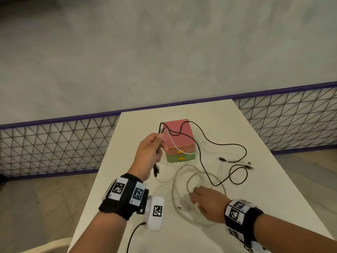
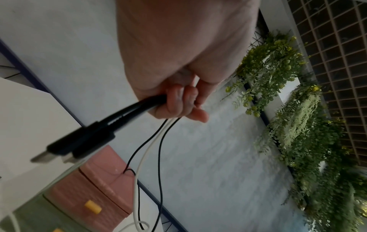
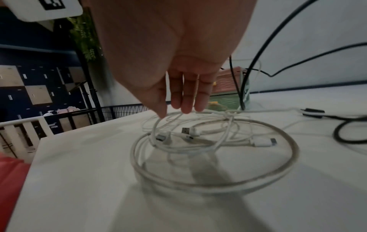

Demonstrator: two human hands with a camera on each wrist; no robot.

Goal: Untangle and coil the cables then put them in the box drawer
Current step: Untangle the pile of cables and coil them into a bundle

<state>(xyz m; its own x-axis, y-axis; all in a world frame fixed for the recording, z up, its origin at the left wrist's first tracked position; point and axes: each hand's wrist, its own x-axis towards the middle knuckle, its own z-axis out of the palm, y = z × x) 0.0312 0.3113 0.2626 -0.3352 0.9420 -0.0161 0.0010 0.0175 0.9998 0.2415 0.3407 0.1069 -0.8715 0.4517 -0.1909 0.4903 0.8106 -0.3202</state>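
I see a white table (image 1: 264, 194) filling the lower centre of the head view, a pink-and-green drawer box (image 1: 179, 141) at mid-frame. My left hand (image 1: 152, 152) is raised just left of the box, fingers curled tight round black cables (image 1: 206, 143) and one white strand. My right hand (image 1: 207, 201) — lower right — reaches down with straight, relaxed fingers touching the tangle of white cables (image 1: 189, 181) on the table.
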